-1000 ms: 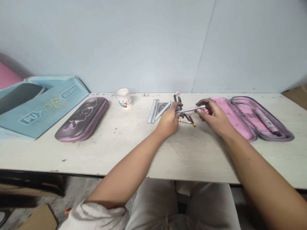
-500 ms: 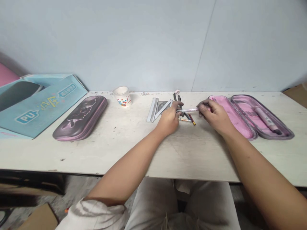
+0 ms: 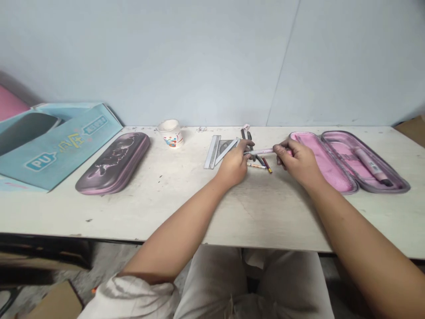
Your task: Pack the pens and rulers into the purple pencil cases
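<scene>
Pale pinkish-white pen, slim and shiny (image 3: 264, 151): spans the gap between the hands, seemingly lifted off the cream tabletop (image 3: 166, 208); its long axis runs left to right, nearly level, a touch higher at the right end.
Left hand (image 3: 236, 163): thumb and fingers appear closed on the pen's left end; from this grip the shaft points right.
Right hand (image 3: 297, 158): pinches the pen's right end between thumb and fingers; from here the shaft points left.
Nearer hand: neither to the pen, since each has one end, with bare shaft between.
Open dark-edged pencil case with bright pink lining (image 3: 327, 173): just right of the right hand, the closer of the two; its length lies crosswise to the pen.
Thick pale pink marker with a black end (image 3: 372, 167): inside the case's right half.
Short dark-red pencil with a yellow end (image 3: 267, 165): on the tabletop, just on the near side of the pen.
Flat greyish rulers (image 3: 211, 153): beside the left hand, partly covered by it.
Hidden: both pen ends, under fingers; cap or no cap, cannot tell. Pink showing by the right palm may be pen or something else.
</scene>
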A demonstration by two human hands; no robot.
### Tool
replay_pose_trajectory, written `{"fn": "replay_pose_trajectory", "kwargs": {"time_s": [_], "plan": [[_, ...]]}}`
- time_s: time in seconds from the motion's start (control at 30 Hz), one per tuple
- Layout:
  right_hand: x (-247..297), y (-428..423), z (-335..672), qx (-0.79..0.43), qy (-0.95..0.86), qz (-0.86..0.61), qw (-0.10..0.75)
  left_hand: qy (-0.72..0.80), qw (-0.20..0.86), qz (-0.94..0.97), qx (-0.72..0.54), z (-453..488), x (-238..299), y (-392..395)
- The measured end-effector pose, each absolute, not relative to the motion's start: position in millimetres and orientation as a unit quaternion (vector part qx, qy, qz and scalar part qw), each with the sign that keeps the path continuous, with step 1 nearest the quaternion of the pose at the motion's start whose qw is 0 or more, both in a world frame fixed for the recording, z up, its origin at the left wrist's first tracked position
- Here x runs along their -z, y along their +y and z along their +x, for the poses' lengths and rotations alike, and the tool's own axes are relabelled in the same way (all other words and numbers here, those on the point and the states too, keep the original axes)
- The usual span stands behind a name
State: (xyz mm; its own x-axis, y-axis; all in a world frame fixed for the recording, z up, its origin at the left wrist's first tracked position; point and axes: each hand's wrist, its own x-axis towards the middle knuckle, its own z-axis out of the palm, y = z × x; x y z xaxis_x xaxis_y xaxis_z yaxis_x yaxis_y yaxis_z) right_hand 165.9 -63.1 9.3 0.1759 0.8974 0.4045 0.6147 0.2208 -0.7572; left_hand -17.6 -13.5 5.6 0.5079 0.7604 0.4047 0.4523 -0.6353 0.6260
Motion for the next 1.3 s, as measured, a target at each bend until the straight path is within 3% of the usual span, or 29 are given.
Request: {"fn": "replay_pose_trajectory", "kwargs": {"time_s": [0.23,0.53,0.6,0.8,1.0,1.13,1.3], "plan": [[-10,-62,165,-0.170,-0.642,-0.555,0.501,0.363,0.218,0.839,-0.342,-19,-6,-12],[-11,-64,167,-0.126,-0.617,-0.627,0.457,0.356,0.237,0.829,-0.362,-19,-7,-13],[-10,-62,168,-0.153,-0.606,-0.618,0.478,0.344,0.274,0.809,-0.389,-19,-7,-11],[-7,-57,159,-0.387,-0.488,-0.479,0.619,0.254,0.505,0.656,-0.500,-20,-13,-6],[-4,-60,142,-0.445,-0.508,-0.456,0.579,0.211,0.581,0.628,-0.473,-11,-10,-14],[2,-54,144,-0.429,-0.504,-0.489,0.568,0.243,0.531,0.661,-0.471,-10,-9,-15],[2,-43,154,-0.404,-0.432,-0.447,0.671,0.354,0.297,0.803,-0.376,-14,-14,-18]]}}
